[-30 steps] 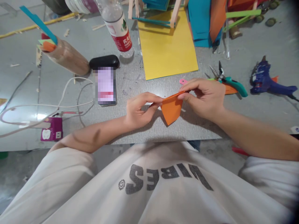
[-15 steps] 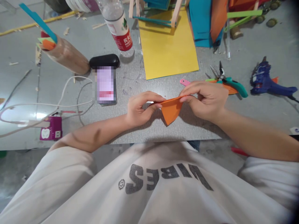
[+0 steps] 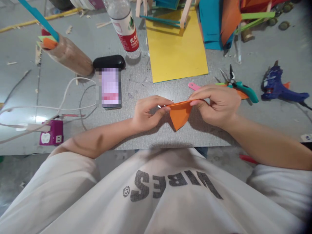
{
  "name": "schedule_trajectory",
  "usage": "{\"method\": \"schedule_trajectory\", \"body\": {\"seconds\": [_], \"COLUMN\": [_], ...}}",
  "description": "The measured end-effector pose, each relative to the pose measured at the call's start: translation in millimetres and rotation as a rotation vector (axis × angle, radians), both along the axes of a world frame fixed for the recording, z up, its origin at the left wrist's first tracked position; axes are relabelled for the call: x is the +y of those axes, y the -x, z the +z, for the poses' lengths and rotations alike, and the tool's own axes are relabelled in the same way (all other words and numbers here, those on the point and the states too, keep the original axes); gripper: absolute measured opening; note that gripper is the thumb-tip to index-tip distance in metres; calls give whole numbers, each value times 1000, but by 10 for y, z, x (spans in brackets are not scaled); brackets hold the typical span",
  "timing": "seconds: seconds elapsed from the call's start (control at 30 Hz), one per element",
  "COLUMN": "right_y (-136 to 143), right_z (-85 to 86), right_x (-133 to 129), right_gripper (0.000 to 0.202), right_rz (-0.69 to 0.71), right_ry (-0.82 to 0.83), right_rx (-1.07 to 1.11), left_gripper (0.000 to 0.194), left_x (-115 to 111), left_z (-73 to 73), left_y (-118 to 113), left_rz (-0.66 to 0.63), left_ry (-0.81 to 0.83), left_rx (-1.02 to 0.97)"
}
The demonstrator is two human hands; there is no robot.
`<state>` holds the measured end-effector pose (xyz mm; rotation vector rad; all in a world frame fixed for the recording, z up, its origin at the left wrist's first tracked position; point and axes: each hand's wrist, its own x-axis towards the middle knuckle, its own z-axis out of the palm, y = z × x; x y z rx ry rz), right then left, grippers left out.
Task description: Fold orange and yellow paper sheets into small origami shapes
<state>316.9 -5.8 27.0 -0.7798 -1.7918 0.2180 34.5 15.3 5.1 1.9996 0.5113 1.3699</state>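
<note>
A folded piece of orange paper (image 3: 179, 115) hangs between my hands above the front of the table, its pointed end towards me. My left hand (image 3: 151, 112) pinches the left end of its folded top edge between thumb and fingers. At the other end, my right hand (image 3: 216, 104) pinches the same edge. Just beyond my right fingers lies a pink-handled tool (image 3: 193, 86), partly hidden by the hand. Pliers with teal handles (image 3: 243, 89) rest right behind that hand, on orange and green pieces.
Yellow paper (image 3: 177, 58) lies ahead, under a wooden-stick frame (image 3: 186, 14). A plastic bottle (image 3: 125, 29), a phone (image 3: 109, 87) and a cylindrical holder (image 3: 68, 55) stand or lie leftward. Cables run to a purple charger (image 3: 52, 132). A blue glue gun (image 3: 280, 83) lies right.
The view has shifted very slightly. Both hands keep their pinch on the orange paper, which shows almost no movement.
</note>
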Motion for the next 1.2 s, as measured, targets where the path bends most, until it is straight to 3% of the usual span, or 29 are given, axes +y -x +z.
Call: {"method": "schedule_trajectory", "body": {"seconds": [0.2,0.4,0.6,0.83,1.2], "right_y": [0,-26,-15,-3,18], "right_z": [40,-6,-37,-23,-62], "right_x": [-14,-18,-57,-100,-107], "right_gripper": [29,31,31,24,12], "right_rz": [60,21,49,87,160], "right_ry": [-14,137,308,301,261], "right_rx": [-6,11,40,56,104], "left_gripper": [14,11,18,19,18], "left_x": [-37,-38,-20,-22,-54], "left_z": [49,41,-4,49,115], "left_y": [1,-8,-24,-66,-41], "left_rz": [43,51,-12,-94,-152], "left_ry": [-75,-113,-51,-65,-102], "left_rx": [0,-36,-78,-161,-118]}}
